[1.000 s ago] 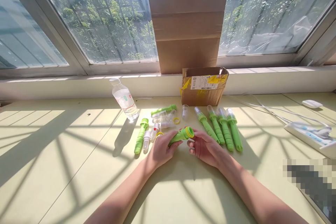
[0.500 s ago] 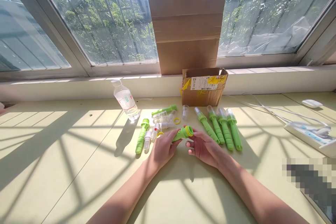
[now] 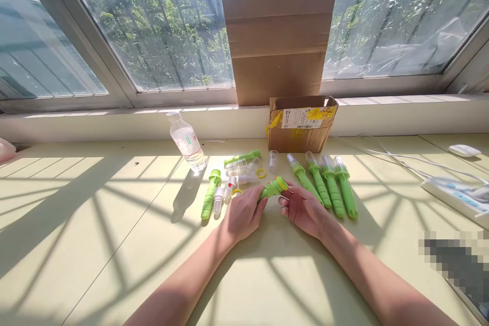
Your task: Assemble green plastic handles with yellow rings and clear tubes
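Note:
My left hand (image 3: 244,212) is closed around a green, flashlight-shaped plastic tube (image 3: 272,189), its wide end tilted up to the right. A yellow ring (image 3: 282,183) sits at that wide end. With thumb and index finger, my right hand (image 3: 304,209) pinches the ring at the rim; its other fingers are loosely curled. Left of the hands lie another green tube (image 3: 210,196), small clear-and-white capped pieces (image 3: 218,200) and a second yellow ring (image 3: 237,193). Behind are a loose yellow ring (image 3: 261,173), a green tube (image 3: 252,155) and clear plastic covers (image 3: 237,164).
Several green tubes with clear tops (image 3: 332,188) lie to the right. A clear cup-like cover (image 3: 273,161) stands before an open cardboard box (image 3: 298,135). A water bottle (image 3: 187,143) stands at the left. A power strip (image 3: 454,199) with cables is far right, near a blurred-out dark object (image 3: 458,267).
The view has shifted slightly, so everything sits a little further right. My hands stay together at the tube, whose wide end has turned slightly, the yellow ring now showing at its rim.

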The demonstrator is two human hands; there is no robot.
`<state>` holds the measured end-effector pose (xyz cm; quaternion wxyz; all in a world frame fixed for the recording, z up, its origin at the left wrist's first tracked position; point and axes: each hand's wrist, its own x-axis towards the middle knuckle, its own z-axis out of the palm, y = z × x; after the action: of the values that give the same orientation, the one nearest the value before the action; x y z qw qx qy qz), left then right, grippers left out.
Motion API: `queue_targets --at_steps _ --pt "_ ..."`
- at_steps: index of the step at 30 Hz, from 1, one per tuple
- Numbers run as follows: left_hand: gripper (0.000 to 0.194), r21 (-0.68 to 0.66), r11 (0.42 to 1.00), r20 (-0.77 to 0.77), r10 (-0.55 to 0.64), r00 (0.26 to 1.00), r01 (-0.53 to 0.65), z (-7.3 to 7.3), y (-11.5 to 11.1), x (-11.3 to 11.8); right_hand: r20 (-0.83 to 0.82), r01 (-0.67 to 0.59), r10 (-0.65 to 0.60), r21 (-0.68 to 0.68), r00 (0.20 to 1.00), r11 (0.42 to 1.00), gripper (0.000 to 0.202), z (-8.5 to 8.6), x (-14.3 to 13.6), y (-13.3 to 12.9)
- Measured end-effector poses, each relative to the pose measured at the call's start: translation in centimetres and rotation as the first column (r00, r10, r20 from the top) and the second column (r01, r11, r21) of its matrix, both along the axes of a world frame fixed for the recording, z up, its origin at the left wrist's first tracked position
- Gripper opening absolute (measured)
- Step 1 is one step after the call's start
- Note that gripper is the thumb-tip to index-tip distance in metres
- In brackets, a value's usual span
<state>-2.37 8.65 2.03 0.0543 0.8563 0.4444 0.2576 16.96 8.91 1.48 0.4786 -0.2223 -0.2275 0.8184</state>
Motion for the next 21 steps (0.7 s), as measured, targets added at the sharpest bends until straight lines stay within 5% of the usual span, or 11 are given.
queue_targets --at_steps 21 --pt "0.020 -0.198 0.979 0.228 0.095 0.969 -0.049 -0.05 -0.76 0.55 -0.064 -0.031 0.029 -0.017 0.998 0.999 0.014 0.64 -0.14 -0.59"
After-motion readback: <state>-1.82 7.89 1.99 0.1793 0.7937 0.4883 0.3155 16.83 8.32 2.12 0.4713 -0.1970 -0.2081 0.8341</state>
